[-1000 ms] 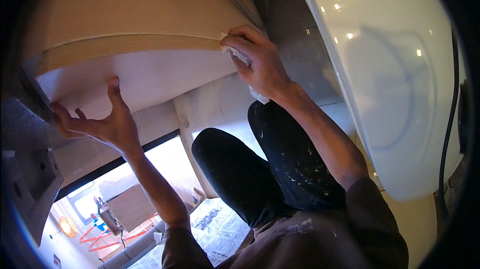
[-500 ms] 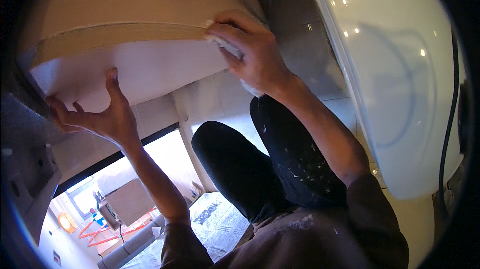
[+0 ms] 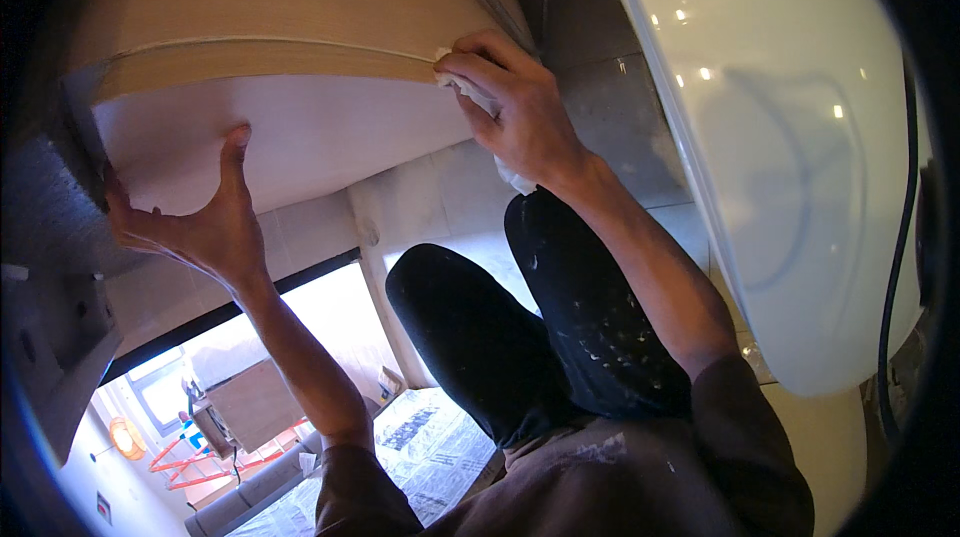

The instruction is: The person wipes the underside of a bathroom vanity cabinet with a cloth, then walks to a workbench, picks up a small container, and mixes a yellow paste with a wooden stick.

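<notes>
A white cloth or tissue (image 3: 470,89) is pinched in my right hand (image 3: 525,117), pressed against the edge strip of a wooden door or panel (image 3: 300,7). Part of the cloth hangs below the palm. Below the wood-coloured strip (image 3: 270,61) runs a pale, smooth surface (image 3: 330,127). My left hand (image 3: 195,227) is spread, its thumb up against that pale surface. The left fingers reach to its far left end, beside a dark grey surface; their tips are partly hidden.
A glossy white basin or tub (image 3: 760,157) curves along the right, with a black cable (image 3: 900,257) beside it. Grey tiles (image 3: 600,107) lie behind. At lower left are printed sheets (image 3: 420,437), a grey roll (image 3: 250,492), a red metal frame (image 3: 200,467) and a wooden box (image 3: 250,402).
My right hand with the cloth has shifted slightly right along the edge strip. The left thumb has moved a little up and right in view, and the whole view has tilted slightly.
</notes>
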`<action>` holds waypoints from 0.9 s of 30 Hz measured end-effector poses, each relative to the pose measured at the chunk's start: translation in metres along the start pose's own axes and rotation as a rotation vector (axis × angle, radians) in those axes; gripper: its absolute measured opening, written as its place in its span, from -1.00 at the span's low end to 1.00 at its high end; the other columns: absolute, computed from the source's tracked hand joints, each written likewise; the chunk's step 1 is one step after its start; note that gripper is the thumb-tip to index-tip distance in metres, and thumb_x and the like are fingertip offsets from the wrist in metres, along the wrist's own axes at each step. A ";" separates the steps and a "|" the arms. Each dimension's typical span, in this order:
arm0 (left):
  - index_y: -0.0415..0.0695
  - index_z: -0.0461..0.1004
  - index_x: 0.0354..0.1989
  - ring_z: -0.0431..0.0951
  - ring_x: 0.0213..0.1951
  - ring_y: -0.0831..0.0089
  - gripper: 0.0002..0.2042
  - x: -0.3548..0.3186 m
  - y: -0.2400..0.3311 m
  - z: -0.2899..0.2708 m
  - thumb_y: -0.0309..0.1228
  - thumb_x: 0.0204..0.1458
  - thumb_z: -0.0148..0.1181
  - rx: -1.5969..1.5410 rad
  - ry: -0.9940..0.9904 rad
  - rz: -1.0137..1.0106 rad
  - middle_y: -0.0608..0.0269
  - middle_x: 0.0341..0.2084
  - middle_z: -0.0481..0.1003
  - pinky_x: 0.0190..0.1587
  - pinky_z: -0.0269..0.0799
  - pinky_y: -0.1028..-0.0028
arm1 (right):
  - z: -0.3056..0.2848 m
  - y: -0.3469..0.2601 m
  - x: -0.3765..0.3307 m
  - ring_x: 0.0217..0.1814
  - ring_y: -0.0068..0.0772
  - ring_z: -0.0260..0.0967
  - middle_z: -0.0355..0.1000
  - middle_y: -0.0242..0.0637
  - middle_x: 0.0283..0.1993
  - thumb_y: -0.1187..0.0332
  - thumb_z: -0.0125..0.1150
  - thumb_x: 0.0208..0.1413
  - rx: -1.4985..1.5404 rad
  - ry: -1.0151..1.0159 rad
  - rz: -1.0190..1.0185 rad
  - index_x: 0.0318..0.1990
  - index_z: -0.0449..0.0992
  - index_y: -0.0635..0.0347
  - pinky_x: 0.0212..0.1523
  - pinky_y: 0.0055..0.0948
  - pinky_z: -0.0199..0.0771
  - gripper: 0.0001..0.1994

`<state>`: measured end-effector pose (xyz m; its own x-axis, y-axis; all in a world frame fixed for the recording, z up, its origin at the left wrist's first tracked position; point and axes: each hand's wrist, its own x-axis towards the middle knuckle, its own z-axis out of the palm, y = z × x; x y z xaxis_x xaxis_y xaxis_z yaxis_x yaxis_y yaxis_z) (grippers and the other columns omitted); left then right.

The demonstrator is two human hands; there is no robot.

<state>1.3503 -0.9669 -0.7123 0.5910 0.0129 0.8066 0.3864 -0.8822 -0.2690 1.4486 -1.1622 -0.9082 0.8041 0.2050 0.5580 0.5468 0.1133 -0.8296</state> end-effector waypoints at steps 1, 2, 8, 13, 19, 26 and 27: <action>-0.06 0.12 0.33 0.15 0.26 0.00 0.13 0.002 0.002 -0.002 0.16 -0.47 0.58 0.032 -0.011 -0.024 -0.08 0.20 0.09 0.24 0.27 -0.17 | 0.001 0.000 -0.003 -0.08 -0.21 0.53 0.48 -0.23 -0.09 0.64 0.35 -0.09 0.031 0.036 0.038 -0.16 0.59 0.21 -0.04 -0.36 0.57 -0.71; -0.05 0.14 0.32 0.16 0.26 0.00 0.12 0.004 0.004 -0.005 0.16 -0.48 0.59 0.023 -0.008 -0.035 -0.08 0.19 0.10 0.23 0.27 -0.17 | 0.001 0.000 -0.007 -0.08 -0.22 0.53 0.48 -0.23 -0.09 0.64 0.35 -0.09 0.061 0.072 0.076 -0.16 0.59 0.20 -0.04 -0.36 0.57 -0.71; -0.04 0.21 0.29 0.19 0.24 0.02 0.09 -0.002 0.003 -0.012 0.14 -0.50 0.61 -0.020 0.006 -0.089 -0.07 0.17 0.13 0.21 0.31 -0.18 | -0.016 -0.001 0.005 0.02 -0.22 0.51 0.49 -0.17 -0.05 0.63 0.37 -0.10 0.037 0.041 0.012 -0.08 0.59 0.18 0.06 -0.35 0.57 -0.65; -0.04 0.19 0.30 0.19 0.25 0.01 0.10 -0.002 0.002 -0.008 0.15 -0.49 0.60 -0.045 0.026 -0.098 -0.07 0.17 0.12 0.22 0.30 -0.18 | -0.004 0.000 0.022 0.04 -0.23 0.49 0.49 -0.16 -0.03 0.64 0.36 -0.11 -0.004 -0.035 -0.155 -0.10 0.59 0.19 0.07 -0.36 0.58 -0.65; -0.07 0.15 0.32 0.18 0.27 0.02 0.11 0.002 0.002 -0.002 0.13 -0.45 0.60 -0.014 0.023 -0.066 -0.07 0.17 0.13 0.24 0.28 -0.14 | -0.012 0.031 0.001 0.08 -0.21 0.47 0.51 -0.19 -0.05 0.69 0.35 -0.18 0.007 -0.061 -0.091 -0.12 0.60 0.17 0.08 -0.34 0.58 -0.61; -0.10 0.13 0.32 0.17 0.28 0.02 0.08 0.002 -0.003 -0.002 0.11 -0.39 0.58 -0.012 0.024 -0.064 -0.05 0.21 0.13 0.22 0.27 -0.13 | 0.000 0.039 -0.005 -0.02 -0.21 0.51 0.52 -0.23 -0.07 0.71 0.29 -0.18 -0.005 0.048 -0.119 -0.17 0.59 0.14 0.01 -0.34 0.57 -0.63; -0.10 0.13 0.32 0.18 0.28 0.02 0.07 0.005 -0.001 0.001 0.11 -0.39 0.58 -0.037 0.023 -0.058 -0.05 0.22 0.13 0.22 0.27 -0.13 | -0.003 0.057 -0.024 -0.05 -0.21 0.52 0.52 -0.25 -0.08 0.73 0.26 -0.16 -0.017 0.084 -0.071 -0.18 0.59 0.16 -0.03 -0.38 0.58 -0.65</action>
<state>1.3536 -0.9660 -0.7083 0.5516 0.0539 0.8324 0.3925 -0.8973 -0.2019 1.4612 -1.1635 -0.9691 0.7793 0.1144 0.6161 0.6068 0.1076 -0.7875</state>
